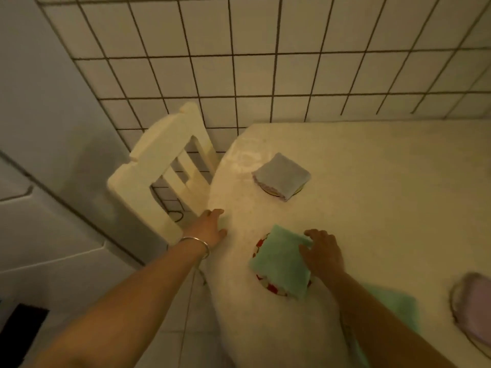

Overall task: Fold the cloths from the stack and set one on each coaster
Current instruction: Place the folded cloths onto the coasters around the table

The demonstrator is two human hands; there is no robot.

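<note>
While the right hand (pixel 322 252) is resting spread fingers on the folded green cloth (pixel 280 264), its grip closing on nothing, that cloth is lying over a red-patterned coaster (pixel 261 244) on the tabletop (pixel 372 197). The left hand (pixel 211 225) is lying flat at the tabletop's edge, fingers straight. Farther off, a folded grey cloth (pixel 281 174) is covering another coaster (pixel 271 193).

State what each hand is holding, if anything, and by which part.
Nothing is gripped. The right hand rests spread fingers on the right edge of the green cloth atop its coaster; the left hand lies at the table edge.
</note>
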